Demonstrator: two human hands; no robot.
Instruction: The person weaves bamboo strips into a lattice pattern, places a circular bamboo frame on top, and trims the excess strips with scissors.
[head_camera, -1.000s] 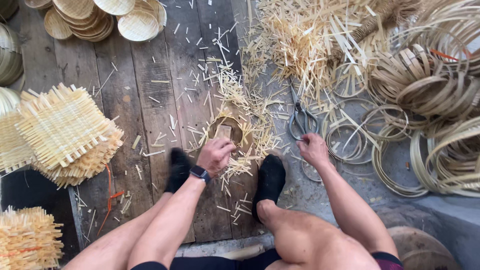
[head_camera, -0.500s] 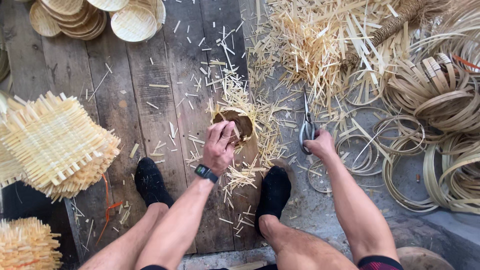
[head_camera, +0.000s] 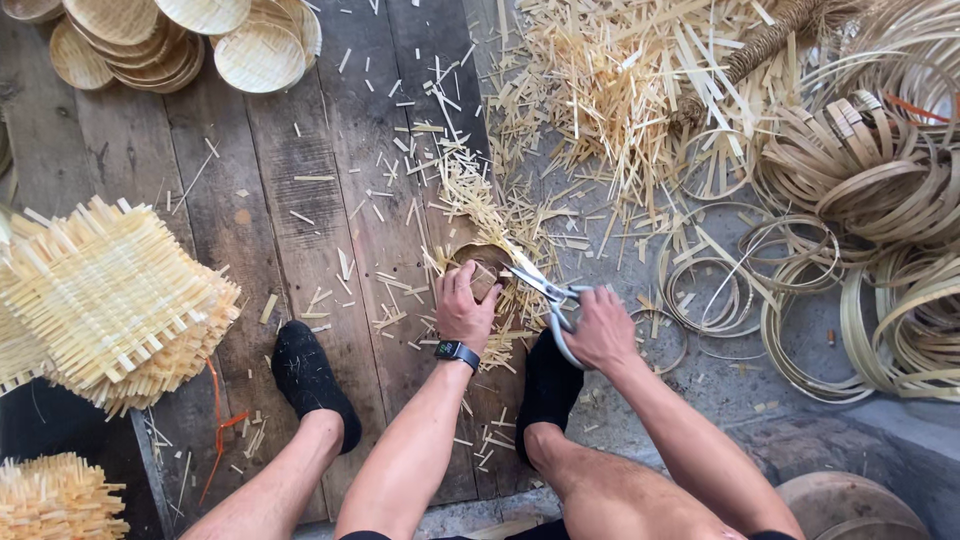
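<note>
Fingers: the left hand has its fingers curled tight around the edge of a small woven basket. The right hand has its fingers pushed through the handles of the scissors and closed around them.
Scissors: the blades are a little apart. The tips point up and left, right at the rim of the small woven basket.
Basket: it sits on the floor planks, just in front of the person's feet, with loose bamboo ends sticking out all around it.
Watch: a dark watch is on the left wrist.
Feet: two black socks rest on the planks, one on each side of the left arm.
Scraps: cut bamboo bits lie in a big heap above the basket and are scattered over the floor.
Mats: a stack of square woven mats is far to the left.
Rings: bamboo hoops are piled on the right, well apart from the hands.
Trays: round woven trays are stacked at the top left.
</note>
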